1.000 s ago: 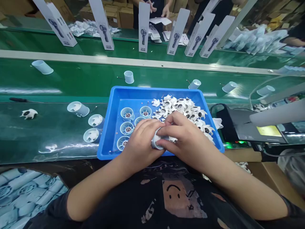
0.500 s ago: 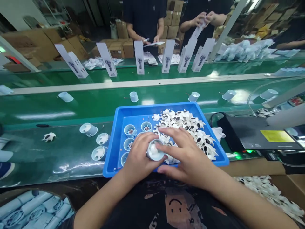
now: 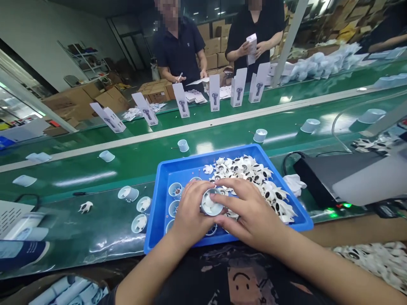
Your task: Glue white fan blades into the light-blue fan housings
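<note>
Left hand [image 3: 192, 205] clamped around the side of a pale blue cup [image 3: 219, 208], mouth facing up toward the wearer; a white fan [image 3: 208, 207] sits inside. Right hand [image 3: 252, 207] has its fingers spread apart, index fingertip on the fan in the cup mouth, thumb close by the rim; whether the thumb presses cannot be told. Held cup is above the blue tray [image 3: 182, 171], about midway between its left and right edges, nearer the front edge. Along the tray's left edge: more blue cups [image 3: 175, 190], some partly hidden by the left hand. Toward its right edge and far right corner: heaped loose fans [image 3: 241, 167]. On the green desk [image 3: 108, 226], just beyond the tray's left edge, two cups with fans [image 3: 139, 223] and a tipped cup [image 3: 128, 193]; farther left, a single fan [image 3: 85, 207]. Past the tray's right edge: a crumpled white cloth [image 3: 295, 184], then a black box [image 3: 321, 173].
</note>
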